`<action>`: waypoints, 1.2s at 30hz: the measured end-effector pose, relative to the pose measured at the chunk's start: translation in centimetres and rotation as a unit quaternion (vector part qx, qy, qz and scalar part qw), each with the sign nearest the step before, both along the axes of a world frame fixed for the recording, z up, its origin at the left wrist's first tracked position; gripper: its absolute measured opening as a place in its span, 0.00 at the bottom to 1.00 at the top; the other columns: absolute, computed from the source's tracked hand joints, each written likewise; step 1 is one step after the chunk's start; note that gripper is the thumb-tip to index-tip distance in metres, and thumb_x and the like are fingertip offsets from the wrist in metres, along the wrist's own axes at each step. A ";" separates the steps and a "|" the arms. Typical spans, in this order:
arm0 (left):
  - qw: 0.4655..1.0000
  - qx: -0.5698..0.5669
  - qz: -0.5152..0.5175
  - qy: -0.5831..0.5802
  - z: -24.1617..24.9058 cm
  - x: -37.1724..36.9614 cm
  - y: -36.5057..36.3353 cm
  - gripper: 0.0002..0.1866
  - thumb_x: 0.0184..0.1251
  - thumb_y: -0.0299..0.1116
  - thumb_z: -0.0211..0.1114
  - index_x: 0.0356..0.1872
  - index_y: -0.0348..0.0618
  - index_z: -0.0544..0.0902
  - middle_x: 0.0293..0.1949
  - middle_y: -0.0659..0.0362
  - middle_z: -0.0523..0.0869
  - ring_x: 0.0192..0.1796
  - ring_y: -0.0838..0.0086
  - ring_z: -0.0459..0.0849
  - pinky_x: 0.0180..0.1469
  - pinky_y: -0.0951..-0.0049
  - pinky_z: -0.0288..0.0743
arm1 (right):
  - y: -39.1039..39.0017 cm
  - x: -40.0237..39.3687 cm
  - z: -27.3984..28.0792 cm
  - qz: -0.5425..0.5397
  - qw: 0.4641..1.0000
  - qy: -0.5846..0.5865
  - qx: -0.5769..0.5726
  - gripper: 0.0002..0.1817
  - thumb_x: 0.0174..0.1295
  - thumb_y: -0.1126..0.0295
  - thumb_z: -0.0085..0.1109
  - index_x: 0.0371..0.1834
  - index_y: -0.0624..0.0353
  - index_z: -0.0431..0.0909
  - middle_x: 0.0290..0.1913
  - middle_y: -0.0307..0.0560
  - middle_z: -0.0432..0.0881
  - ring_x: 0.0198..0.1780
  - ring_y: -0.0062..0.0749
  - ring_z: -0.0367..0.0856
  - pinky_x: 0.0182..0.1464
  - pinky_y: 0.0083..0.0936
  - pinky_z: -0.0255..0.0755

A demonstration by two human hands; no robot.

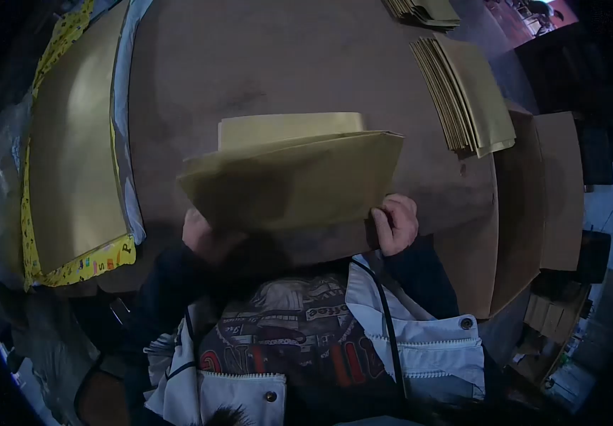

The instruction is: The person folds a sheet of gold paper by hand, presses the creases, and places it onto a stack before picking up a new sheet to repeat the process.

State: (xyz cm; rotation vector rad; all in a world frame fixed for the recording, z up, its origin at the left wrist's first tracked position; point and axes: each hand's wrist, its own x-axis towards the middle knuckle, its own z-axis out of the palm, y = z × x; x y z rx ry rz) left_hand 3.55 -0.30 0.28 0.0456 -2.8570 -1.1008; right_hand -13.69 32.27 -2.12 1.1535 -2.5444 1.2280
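Note:
In front of my body, a folded sheet of brown kraft paper [299, 184] is held tilted, its broad face towards me. My right hand [397, 224] grips its lower right edge, fingers curled and thumb along the near side. At the lower left edge is my left hand [207, 236], closed on the paper, with most of its fingers in shadow or hidden. Behind the held piece, another flat piece of brown paper [292, 122] shows on the brown table [271, 64]; whether the two touch cannot be told.
Large flat brown sheets [76, 142] lie at the left on yellow printed wrapping [100, 261]. A stack of folded brown paper [466, 96] stands at the right, with another stack [424, 13] beyond it. An open cardboard box [519, 213] adjoins the table's right edge.

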 end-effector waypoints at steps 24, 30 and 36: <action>0.980 -0.180 0.035 0.076 0.3 -10.8 -7.5 0.15 0.55 0.39 0.66 0.42 0.44 0.83 0.37 0.53 0.83 0.43 0.55 0.79 0.47 0.61 0.75 | -2.1 -0.4 0.2 -0.026 0.992 0.069 0.106 0.09 0.55 0.76 0.59 0.40 0.61 0.81 0.27 0.48 0.79 0.35 0.41 0.76 0.48 0.38 0.63; 0.991 -0.126 -0.003 -0.052 1.0 -14.1 -7.4 0.13 0.51 0.38 0.69 0.35 0.44 0.83 0.35 0.53 0.83 0.42 0.58 0.80 0.46 0.63 0.75 | -2.0 -0.4 -0.1 -0.044 0.989 0.073 0.124 0.10 0.54 0.75 0.60 0.40 0.61 0.81 0.28 0.47 0.80 0.36 0.42 0.76 0.49 0.38 0.63; 0.990 -0.131 0.006 -0.044 0.0 -14.2 -7.3 0.10 0.49 0.35 0.71 0.28 0.43 0.81 0.37 0.53 0.82 0.43 0.57 0.79 0.44 0.63 0.74 | -2.2 -0.5 0.9 -0.026 0.981 0.071 0.177 0.11 0.54 0.73 0.60 0.41 0.58 0.80 0.28 0.45 0.81 0.37 0.39 0.76 0.49 0.39 0.62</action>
